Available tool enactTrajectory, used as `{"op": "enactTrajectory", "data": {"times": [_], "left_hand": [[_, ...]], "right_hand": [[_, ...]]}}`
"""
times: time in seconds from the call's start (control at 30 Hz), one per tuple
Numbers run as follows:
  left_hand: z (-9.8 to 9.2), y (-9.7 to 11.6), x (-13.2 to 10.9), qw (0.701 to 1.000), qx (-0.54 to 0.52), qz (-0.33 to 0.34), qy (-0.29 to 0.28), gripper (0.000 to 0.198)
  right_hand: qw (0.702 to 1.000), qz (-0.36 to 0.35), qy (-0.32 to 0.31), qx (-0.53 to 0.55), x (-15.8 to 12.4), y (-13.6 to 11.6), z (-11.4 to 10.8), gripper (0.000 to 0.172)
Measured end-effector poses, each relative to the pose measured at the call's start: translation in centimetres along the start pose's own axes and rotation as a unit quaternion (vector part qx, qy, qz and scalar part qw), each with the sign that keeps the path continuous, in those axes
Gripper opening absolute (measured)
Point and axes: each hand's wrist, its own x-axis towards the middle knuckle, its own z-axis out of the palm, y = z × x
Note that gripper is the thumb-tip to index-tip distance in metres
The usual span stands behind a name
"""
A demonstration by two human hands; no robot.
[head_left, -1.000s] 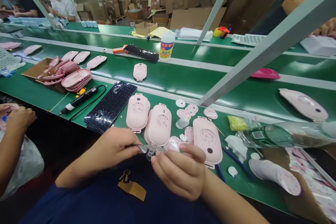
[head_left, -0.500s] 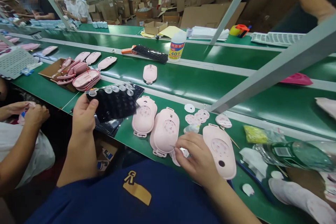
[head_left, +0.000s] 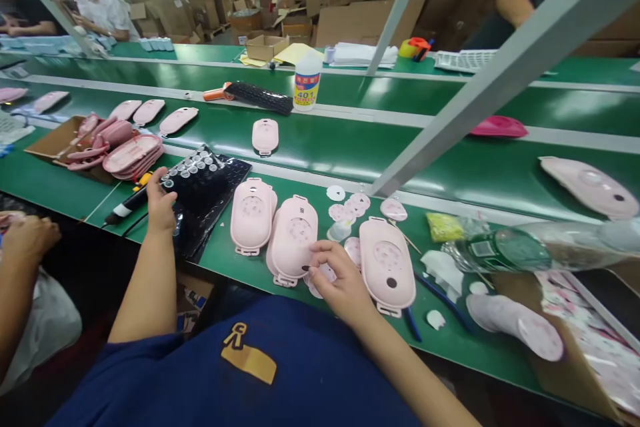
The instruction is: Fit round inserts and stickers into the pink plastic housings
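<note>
Pink cover (head_left: pixel 294 240) at seven o'clock, lying flat on the bench (head_left: pixel 220 247), black spot (head_left: pixel 306 268) at its near end, presumably for easy reach; right hand (head_left: pixel 343 280) bent over it, cannot tell whether pinching anything. Left hand (head_left: pixel 161 210) clasping a black sheet (head_left: pixel 195 192) at nine o'clock by one end, probably to leave clear discs (head_left: pixel 201 165) uncovered.
</note>
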Motion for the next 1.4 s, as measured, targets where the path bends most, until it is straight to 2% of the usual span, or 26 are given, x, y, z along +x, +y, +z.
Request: {"op": "enactTrajectory", "data": {"times": [0.1, 0.23, 0.33, 0.4, 0.43, 0.47, 0.5, 0.53, 0.57, 0.6, 0.63, 0.67, 0.73, 0.77, 0.83, 0.93, 1.07, 1.17, 1.27, 1.33, 1.4], "left_hand": [[-0.3, -0.5, 0.7, 0.998, -0.022, -0.047, 0.032, 0.074], [-0.1, -0.3, 1.2, 0.995, -0.005, -0.073, 0.073, 0.072], [0.8, 1.0, 0.1, 0.991, 0.015, -0.029, 0.132, 0.073], [1.9, 2.8, -2.0, 0.984, 0.026, 0.026, 0.175, 0.068], [2.5, 4.0, -3.4, 0.982, 0.031, 0.053, 0.177, 0.065], [3.2, 5.3, -5.0, 0.982, 0.035, 0.089, 0.163, 0.059], [4.1, 6.7, -6.7, 0.985, 0.046, 0.146, 0.079, 0.048], [4.9, 8.2, -8.2, 0.978, 0.070, 0.175, -0.086, 0.039], [5.9, 9.6, -9.6, 0.964, 0.081, 0.178, -0.179, 0.032], [6.9, 10.9, -10.8, 0.945, 0.094, 0.192, -0.249, 0.025], [7.9, 12.0, -11.6, 0.913, 0.142, 0.219, -0.314, 0.020], [9.0, 12.8, -12.1, 0.892, 0.194, 0.227, -0.338, 0.019], [11.0, 13.7, -12.5, 0.866, 0.289, 0.205, -0.353, 0.023], [11.9, 13.8, -12.5, 0.866, 0.314, 0.174, -0.347, 0.026], [13.3, 13.5, -12.4, 0.891, 0.287, 0.095, -0.339, 0.027], [14.2, 12.4, -12.6, 0.928, 0.161, 0.010, -0.335, 0.027], [14.1, 11.3, -13.3, 0.936, 0.036, -0.020, -0.349, 0.037], [13.7, 11.5, -13.7, 0.943, -0.049, -0.040, -0.327, 0.053], [13.0, 12.4, -14.2, 0.923, -0.149, -0.105, -0.338, 0.072], [12.6, 13.0, -14.7, 0.901, -0.191, -0.155, -0.358, 0.070], [12.2, 13.4, -15.1, 0.900, -0.190, -0.174, -0.352, 0.063]], "right_hand": [[0.995, 0.080, -0.006, 0.051, -0.3, 0.4, 0.3, 0.011], [0.992, 0.094, -0.026, 0.086, -0.4, 0.1, 0.7, 0.012], [0.991, 0.090, -0.024, 0.096, -0.4, 0.2, 0.8, 0.013], [0.990, 0.097, -0.010, 0.101, -0.6, 0.7, 0.9, 0.014], [0.989, 0.102, 0.002, 0.105, -0.7, 1.0, 1.0, 0.015], [0.987, 0.110, 0.015, 0.113, -0.8, 1.4, 1.2, 0.016], [0.985, 0.120, 0.027, 0.123, -1.0, 1.8, 1.3, 0.018], [0.981, 0.133, 0.038, 0.135, -1.1, 2.1, 1.5, 0.020], [0.977, 0.146, 0.048, 0.148, -1.2, 2.4, 1.7, 0.021], [0.972, 0.158, 0.058, 0.161, -1.3, 2.6, 1.9, 0.023], [0.968, 0.168, 0.067, 0.174, -1.3, 2.7, 2.1, 0.023], [0.964, 0.174, 0.075, 0.186, -1.3, 2.7, 2.3, 0.023], [0.958, 0.174, 0.087, 0.210, -1.1, 2.4, 2.5, 0.021], [0.956, 0.169, 0.089, 0.220, -1.0, 2.2, 2.6, 0.020], [0.956, 0.153, 0.092, 0.234, -0.8, 1.8, 2.9, 0.019], [0.957, 0.121, 0.093, 0.248, -0.8, 1.3, 3.4, 0.018], [0.955, 0.082, 0.100, 0.268, -1.0, 0.6, 3.8, 0.020], [0.961, 0.001, 0.114, 0.253, -0.9, -0.5, 3.2, 0.016], [0.967, -0.102, 0.106, 0.208, -0.4, -2.1, 1.8, 0.008], [0.969, -0.129, 0.088, 0.190, 0.0, -3.1, 0.9, 0.008], [0.971, -0.132, 0.062, 0.189, 0.4, -3.8, 0.1, 0.008]]}}
